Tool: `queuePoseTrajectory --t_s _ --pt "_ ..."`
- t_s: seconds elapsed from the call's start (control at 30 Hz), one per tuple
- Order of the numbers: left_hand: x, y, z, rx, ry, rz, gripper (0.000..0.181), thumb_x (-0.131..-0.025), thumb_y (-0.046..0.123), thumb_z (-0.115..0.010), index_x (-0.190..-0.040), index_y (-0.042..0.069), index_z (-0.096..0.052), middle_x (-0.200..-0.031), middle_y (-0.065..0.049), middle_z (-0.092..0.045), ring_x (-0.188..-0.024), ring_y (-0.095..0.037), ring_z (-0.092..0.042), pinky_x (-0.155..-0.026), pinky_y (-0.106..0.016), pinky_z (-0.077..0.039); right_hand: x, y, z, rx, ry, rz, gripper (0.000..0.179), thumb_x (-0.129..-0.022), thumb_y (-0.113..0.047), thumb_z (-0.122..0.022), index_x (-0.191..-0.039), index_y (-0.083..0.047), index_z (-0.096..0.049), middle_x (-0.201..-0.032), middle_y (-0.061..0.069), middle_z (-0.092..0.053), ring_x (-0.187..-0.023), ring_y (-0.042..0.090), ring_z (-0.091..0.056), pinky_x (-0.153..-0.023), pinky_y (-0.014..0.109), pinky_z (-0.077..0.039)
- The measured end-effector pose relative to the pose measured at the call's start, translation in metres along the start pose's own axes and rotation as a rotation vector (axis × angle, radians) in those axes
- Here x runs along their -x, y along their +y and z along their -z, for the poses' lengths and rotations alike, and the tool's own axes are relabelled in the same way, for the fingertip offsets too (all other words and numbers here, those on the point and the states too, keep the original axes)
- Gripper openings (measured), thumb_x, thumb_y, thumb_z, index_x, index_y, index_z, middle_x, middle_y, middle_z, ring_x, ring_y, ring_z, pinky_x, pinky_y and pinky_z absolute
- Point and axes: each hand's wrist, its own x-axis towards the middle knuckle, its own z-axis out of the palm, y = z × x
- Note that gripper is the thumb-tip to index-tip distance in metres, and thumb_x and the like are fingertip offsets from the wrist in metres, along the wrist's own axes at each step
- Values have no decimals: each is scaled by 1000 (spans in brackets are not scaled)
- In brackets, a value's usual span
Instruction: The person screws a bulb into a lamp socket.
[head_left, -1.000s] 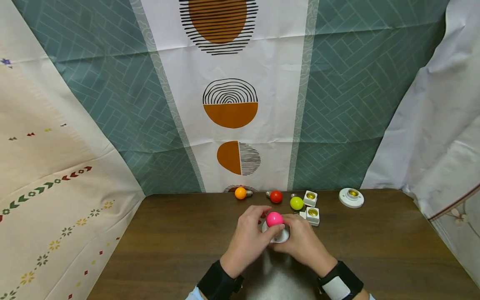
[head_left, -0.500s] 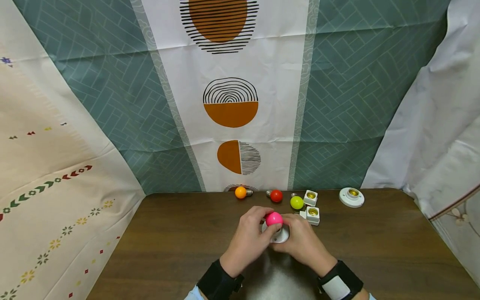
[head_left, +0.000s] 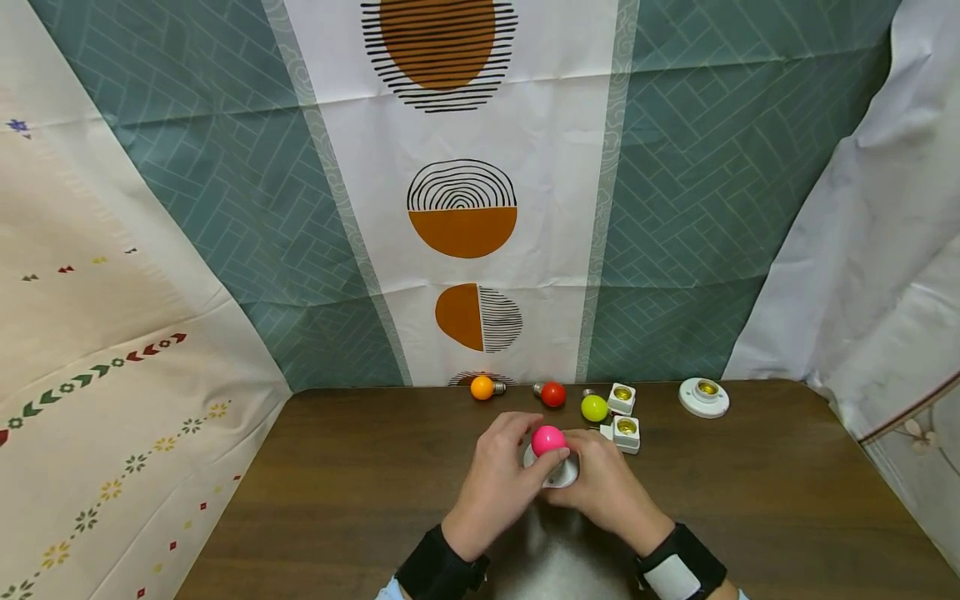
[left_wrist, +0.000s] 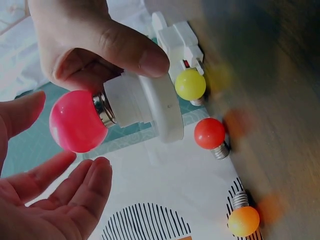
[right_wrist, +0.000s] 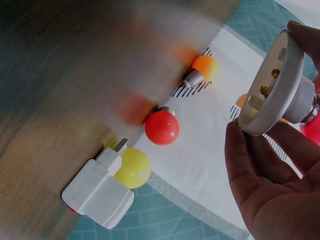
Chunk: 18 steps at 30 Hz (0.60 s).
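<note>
A pink round light bulb [head_left: 548,439] stands in a white round lamp holder [head_left: 564,475], above the table in the head view. Part of the bulb's metal screw base [left_wrist: 104,107] shows at the holder's mouth in the left wrist view. My right hand [head_left: 603,483] grips the holder by its flange, whose underside with brass screws faces the right wrist camera. Around the bulb [left_wrist: 77,122] is my left hand [head_left: 495,475], thumb and fingers spread. A gap shows between thumb and bulb; the index fingertip lies at the bulb's lower edge, contact unclear.
Along the table's back lie an orange bulb [head_left: 482,387], a red bulb [head_left: 553,394] and a yellow-green bulb [head_left: 594,408]. Two white square plug-in sockets [head_left: 622,397] stand beside the last one. Another round lamp holder [head_left: 703,400] sits farther right. Cloth hangs behind the table.
The left thumb and fingers have shifted slightly around the pink bulb. My right hand keeps its hold on the lamp holder, nearly in the same place.
</note>
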Motion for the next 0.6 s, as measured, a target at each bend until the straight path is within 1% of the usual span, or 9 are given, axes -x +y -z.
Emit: queuePoseTrajectory --t_s 0.1,0.23,0.4,0.47,0.6 --pt "1 1 0 -4 23 16 45 -79 44 -71 -116 20 -61 -109 5 -59 -94 -17 -57 -82 -28 -53 0 -1 1 4 -4 -10 61 -53 -32 -91 -108 -20 -67 -103 -5 -66 -91 14 -59 -79 34 -56" --pt "1 2 0 -3 15 31 40 -79 40 -72 -112 19 -63 -105 7 -59 -93 -17 -58 -80 -27 -53 0 -1 1 3 -5 -18 59 -53 -32 -91 -107 -22 -68 -104 -6 -66 -93 13 -59 -81 34 -55" --pt "1 1 0 2 0 32 39 -80 36 -72 -113 17 -63 -106 7 -59 -92 -13 -56 -81 -31 -54 -1 -2 0 3 -4 -14 59 -53 -34 -91 -107 -23 -68 -104 -7 -66 -94 13 -59 -82 34 -55" --pt "1 1 0 2 -6 32 39 -81 36 -71 -114 17 -63 -106 7 -59 -92 -10 -55 -82 -30 -54 -1 -2 0 4 -7 -17 59 -53 -34 -91 -107 -23 -68 -104 -6 -66 -94 13 -59 -81 35 -55" --pt "1 0 -1 -3 -21 23 39 -82 35 -70 -116 18 -62 -107 8 -58 -92 -7 -54 -83 -25 -53 -1 -2 -1 7 -11 -22 59 -53 -34 -90 -107 -23 -68 -104 -6 -66 -94 14 -59 -82 36 -55"
